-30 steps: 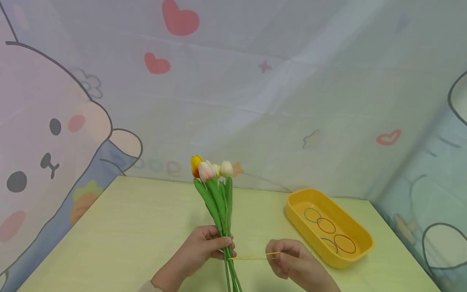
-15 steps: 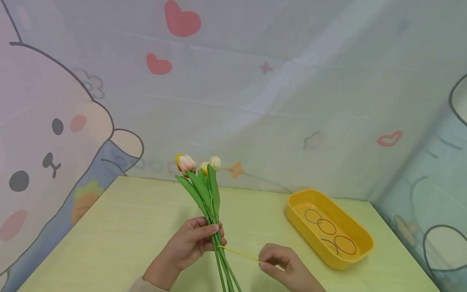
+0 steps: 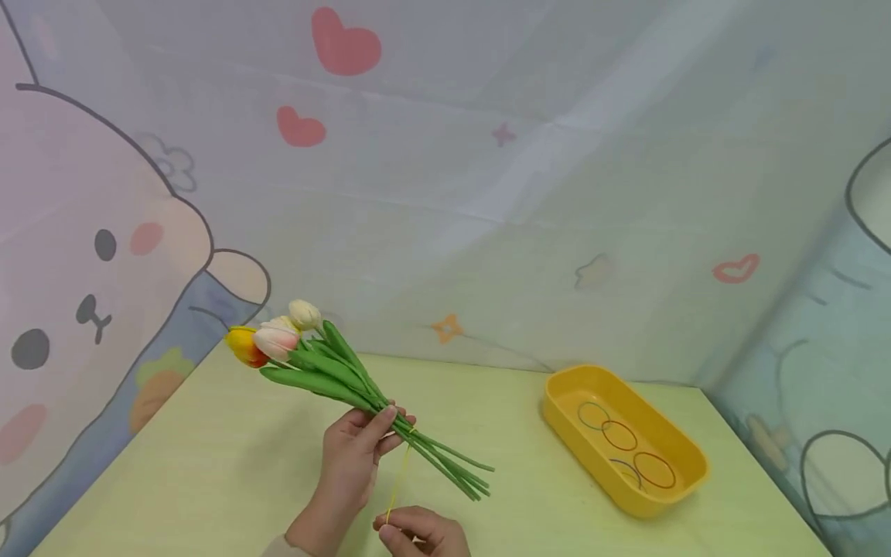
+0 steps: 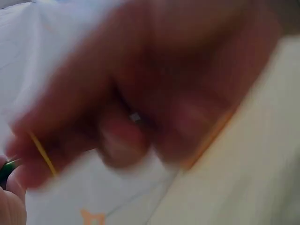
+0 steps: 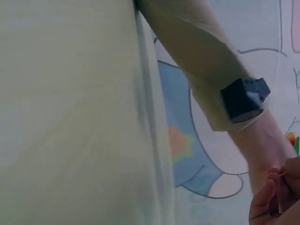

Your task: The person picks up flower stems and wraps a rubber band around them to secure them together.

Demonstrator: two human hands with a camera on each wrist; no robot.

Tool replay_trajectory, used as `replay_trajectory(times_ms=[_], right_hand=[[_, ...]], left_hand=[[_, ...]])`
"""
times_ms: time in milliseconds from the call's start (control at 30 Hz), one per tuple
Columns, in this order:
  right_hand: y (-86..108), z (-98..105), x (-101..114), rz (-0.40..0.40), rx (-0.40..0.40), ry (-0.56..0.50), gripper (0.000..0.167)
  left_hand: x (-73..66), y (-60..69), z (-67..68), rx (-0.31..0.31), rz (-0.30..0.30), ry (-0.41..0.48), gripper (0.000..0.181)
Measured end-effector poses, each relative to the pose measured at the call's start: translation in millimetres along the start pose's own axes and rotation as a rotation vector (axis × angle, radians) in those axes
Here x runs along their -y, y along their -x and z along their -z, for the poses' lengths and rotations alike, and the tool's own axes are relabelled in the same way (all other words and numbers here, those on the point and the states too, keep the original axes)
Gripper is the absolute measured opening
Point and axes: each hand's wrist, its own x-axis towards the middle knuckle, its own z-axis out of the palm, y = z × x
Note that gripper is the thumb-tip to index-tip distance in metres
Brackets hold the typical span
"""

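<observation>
In the head view my left hand grips a bundle of artificial tulips by the green stems. Its white, pale pink and yellow-orange blooms lean to the upper left, with the stem ends pointing lower right. A yellow rubber band loops round the stems just below the left fingers. From there it stretches down to my right hand, which pinches its other end between thumb and fingers. A blurred hand fills much of the left wrist view, with the yellow band across its fingertips.
A yellow tray stands at the right of the pale table. Several coloured rubber bands lie inside it. Behind the table hangs a cartoon-printed backdrop.
The tulip bundle has tilted from near upright to leaning left, blooms going leftward. My right hand has moved left and down, pulling the yellow rubber band from sideways to downward.
</observation>
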Motion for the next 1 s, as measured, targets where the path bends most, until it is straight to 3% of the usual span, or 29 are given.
replay_trajectory(times_ms=[67,167,233,300,367,533,667,733,867,1000], right_hand=[[-0.5,-1,7,0.176,0.023,0.152,0.016],[-4.4,14,24,0.401,0.048,0.373,0.009],[-8.0,32,37,0.539,0.060,0.465,0.013],[-11.6,53,50,0.628,0.072,0.510,0.019],[-14.9,74,59,0.657,0.077,0.520,0.025],[-22.6,113,59,0.573,0.107,0.385,0.030],[-29.1,124,46,0.523,0.150,0.275,0.026],[-32.0,123,37,0.515,0.152,0.260,0.024],[-36.0,115,19,0.467,0.154,0.242,0.021],[-34.2,95,2,0.364,0.152,0.213,0.016]], left_hand=[[6.8,-3.6,6.0,-0.011,-0.063,-0.126,0.018],[15.0,-7.4,12.9,0.009,-0.202,-0.354,0.015],[17.2,-9.3,15.9,0.041,-0.297,-0.482,0.009],[14.7,-10.1,18.5,0.087,-0.323,-0.546,0.008],[8.7,-10.9,21.1,0.177,-0.269,-0.502,0.013],[-10.0,-11.0,26.9,0.437,-0.038,-0.248,0.022],[-17.6,-9.3,30.0,0.610,0.059,-0.101,0.009],[-18.4,-8.7,30.8,0.681,0.110,-0.025,0.012],[-17.5,-9.1,30.3,0.758,0.200,0.110,0.020],[-18.1,-8.7,28.2,0.731,0.248,0.279,0.023]])
